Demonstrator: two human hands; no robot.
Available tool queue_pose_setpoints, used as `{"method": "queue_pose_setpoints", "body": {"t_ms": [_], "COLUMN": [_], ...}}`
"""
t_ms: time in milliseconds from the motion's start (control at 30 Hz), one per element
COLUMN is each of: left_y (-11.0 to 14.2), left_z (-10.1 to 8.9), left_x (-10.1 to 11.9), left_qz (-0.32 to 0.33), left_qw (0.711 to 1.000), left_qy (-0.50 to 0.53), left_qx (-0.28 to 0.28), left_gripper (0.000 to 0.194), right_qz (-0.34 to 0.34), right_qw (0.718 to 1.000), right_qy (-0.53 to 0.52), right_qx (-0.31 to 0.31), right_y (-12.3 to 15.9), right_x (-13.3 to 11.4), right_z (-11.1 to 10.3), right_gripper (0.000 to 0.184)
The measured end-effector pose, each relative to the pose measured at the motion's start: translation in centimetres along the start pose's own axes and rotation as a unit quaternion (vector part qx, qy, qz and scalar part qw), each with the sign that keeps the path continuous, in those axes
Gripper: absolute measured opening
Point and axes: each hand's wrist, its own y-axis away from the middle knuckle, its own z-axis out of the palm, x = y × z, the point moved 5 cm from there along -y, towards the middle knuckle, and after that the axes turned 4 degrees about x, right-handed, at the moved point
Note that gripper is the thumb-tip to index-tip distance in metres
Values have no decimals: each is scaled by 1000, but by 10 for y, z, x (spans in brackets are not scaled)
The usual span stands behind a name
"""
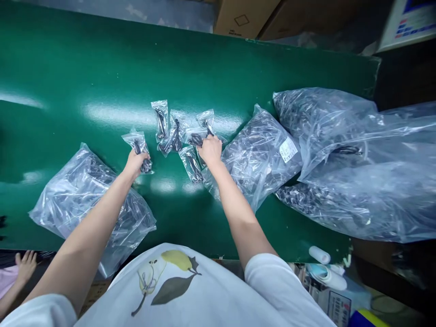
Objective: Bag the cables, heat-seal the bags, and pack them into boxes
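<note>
Green tabletop (pixel 211 72), glossy with white reflections, extending beneath left hand (pixel 135 162) and right hand (pixel 211 150). Beyond the right grip, past the far edge: cardboard box (pixel 245 18) with a printed outline. Just to the right of the same grip: labelled large bag (pixel 254 136), clear, packed with dark contents, partly covered by right forearm (pixel 236 209). Farther right: upper large bag (pixel 327 109) and lower large bag (pixel 361 204), crowded together. To the left of the left grip and nearer the body: left large bag (pixel 68 188), crossed and partly hidden by left forearm (pixel 93 227). Well to the right of the right grip, at the near edge: white cylinder (pixel 319 255). Far left of the left grip, nearer the body: another person's hand (pixel 27 266), with fingers spread.

Held in the left grip, fingers closed around it: small zip bag (pixel 137 140), transparent, creased, containing a bundled dark cable, with its top projecting beyond the fingers. Under the curled right fingers: crosswise small bag (pixel 195 137), similarly filled. Impossible to tell in the right grip: firm clasp or mere contact. Between the grips and close about the right one: loose small bags (pixel 161 119), lying at varied angles, some overlapping.
</note>
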Motion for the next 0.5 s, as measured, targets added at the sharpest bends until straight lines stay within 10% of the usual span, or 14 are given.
{"method": "queue_pose_setpoints", "body": {"t_ms": [333, 400, 500], "left_y": [77, 86, 96], "left_z": [2, -2, -12], "left_x": [-18, -17, -17], "left_qz": [-113, -110, -104], "left_qw": [966, 964, 961], "left_qy": [164, 162, 160], "left_qx": [-163, -182, -198], "left_gripper": [71, 77, 74], "right_qz": [122, 161, 197], "right_qw": [976, 927, 756], "right_qy": [-132, -292, -583], "right_qx": [-120, -170, -223], "right_y": [96, 98, 102], "right_x": [-18, -16, -25], "right_z": [57, 62, 56], "right_gripper": [32, 24, 28]}}
